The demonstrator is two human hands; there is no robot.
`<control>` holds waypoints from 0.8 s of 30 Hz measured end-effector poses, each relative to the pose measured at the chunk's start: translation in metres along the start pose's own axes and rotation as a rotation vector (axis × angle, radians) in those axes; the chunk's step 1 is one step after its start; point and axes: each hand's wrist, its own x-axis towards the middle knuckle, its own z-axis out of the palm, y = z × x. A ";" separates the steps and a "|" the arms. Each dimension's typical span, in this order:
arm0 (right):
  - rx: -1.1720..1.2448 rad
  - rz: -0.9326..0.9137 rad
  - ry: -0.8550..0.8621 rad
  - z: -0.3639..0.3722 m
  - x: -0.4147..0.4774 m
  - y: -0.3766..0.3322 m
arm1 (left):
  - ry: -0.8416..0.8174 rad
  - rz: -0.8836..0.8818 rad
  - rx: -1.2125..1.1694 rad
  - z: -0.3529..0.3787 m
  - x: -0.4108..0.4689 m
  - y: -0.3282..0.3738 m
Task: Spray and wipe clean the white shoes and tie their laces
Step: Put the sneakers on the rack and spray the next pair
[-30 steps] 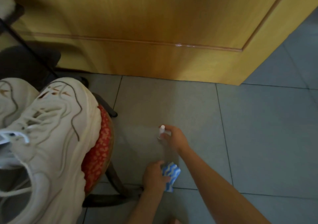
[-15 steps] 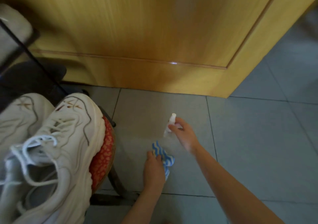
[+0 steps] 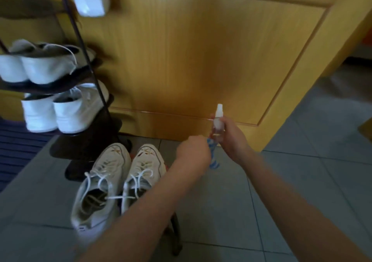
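Two white lace-up shoes (image 3: 118, 183) sit side by side on a low stool with a red seat (image 3: 166, 168), toes pointing away, laces loose and untied. My right hand (image 3: 233, 136) grips a small clear spray bottle (image 3: 217, 124) with a white top, held upright in the air to the right of the shoes. My left hand (image 3: 193, 153) holds a blue-and-white striped cloth (image 3: 213, 157), which hangs just below the bottle. Both hands are raised above the floor, close together.
A dark shoe rack (image 3: 88, 109) stands at the left with two pairs of white shoes (image 3: 58, 111) on its shelves. A yellow wooden door (image 3: 201, 60) fills the background. Grey floor tiles (image 3: 302, 181) spread to the right; a dark blue mat (image 3: 14, 147) lies far left.
Both hands have lifted off the floor, my right one carrying the spray bottle and my left one the cloth. The view has tilted up and back, bringing the shoe rack into sight.
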 end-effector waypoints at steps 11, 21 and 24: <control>0.285 0.116 -0.339 0.082 -0.010 -0.007 | 0.197 0.062 -0.298 -0.085 -0.003 -0.134; 0.299 0.172 -0.480 0.101 0.003 0.025 | 0.161 0.097 -0.476 -0.074 0.026 -0.183; 0.298 0.171 -0.486 0.100 0.005 0.032 | 0.199 0.081 -0.432 -0.073 0.029 -0.195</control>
